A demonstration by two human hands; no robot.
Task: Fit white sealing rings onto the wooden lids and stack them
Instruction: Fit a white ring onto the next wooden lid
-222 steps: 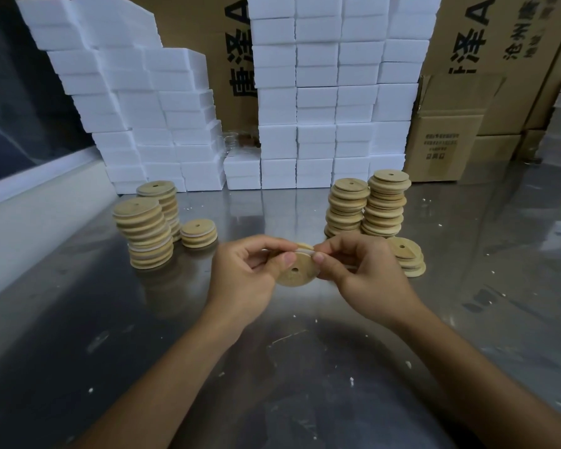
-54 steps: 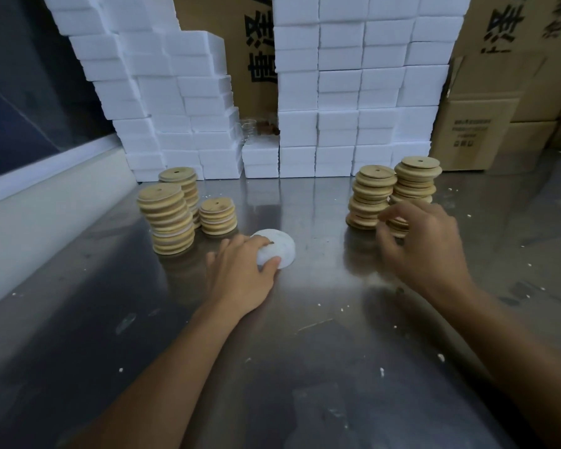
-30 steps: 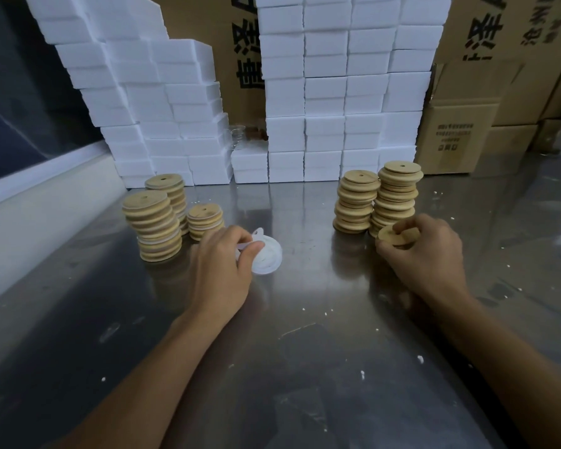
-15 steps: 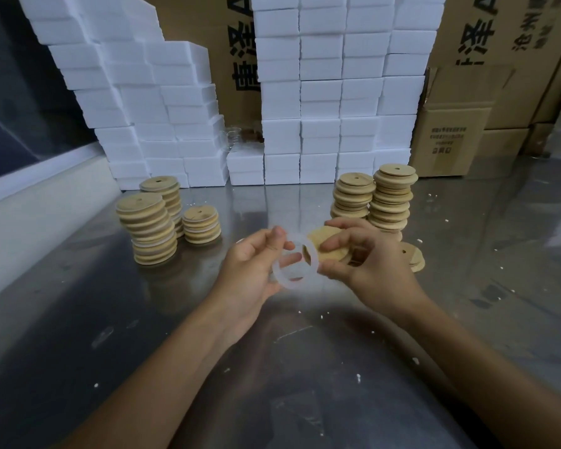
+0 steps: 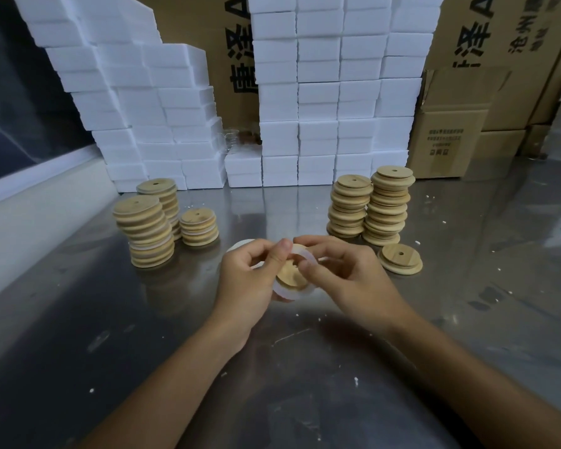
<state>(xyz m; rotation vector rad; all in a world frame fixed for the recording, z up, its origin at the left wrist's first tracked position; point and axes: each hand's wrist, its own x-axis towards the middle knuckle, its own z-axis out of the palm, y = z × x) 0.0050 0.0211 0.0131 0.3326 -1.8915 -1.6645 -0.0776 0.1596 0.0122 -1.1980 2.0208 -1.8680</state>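
Observation:
Between my hands sits a round wooden lid [image 5: 291, 276] with a white sealing ring [image 5: 294, 295] partly stretched around its rim. My left hand [image 5: 248, 280] pinches the ring and lid from the left, thumb on top. My right hand [image 5: 344, 277] grips the lid from the right, fingers curled over the ring's upper edge. Behind my left hand a small pile of white rings [image 5: 240, 246] lies on the table. Three stacks of ringed lids [image 5: 146, 234] stand at the left. Two tall stacks of bare lids [image 5: 387, 205] stand at the right, with a short pile [image 5: 400, 258] in front.
The steel table [image 5: 305, 367] carries scattered white crumbs. A wall of white boxes [image 5: 318, 102] lines the far edge, with brown cartons [image 5: 447, 137] behind and to the right. A white ledge [image 5: 30, 202] runs along the left side.
Half a second ago the ring was held apart from the lid. Now the hands have come together and the ring is partly over the lid's rim.

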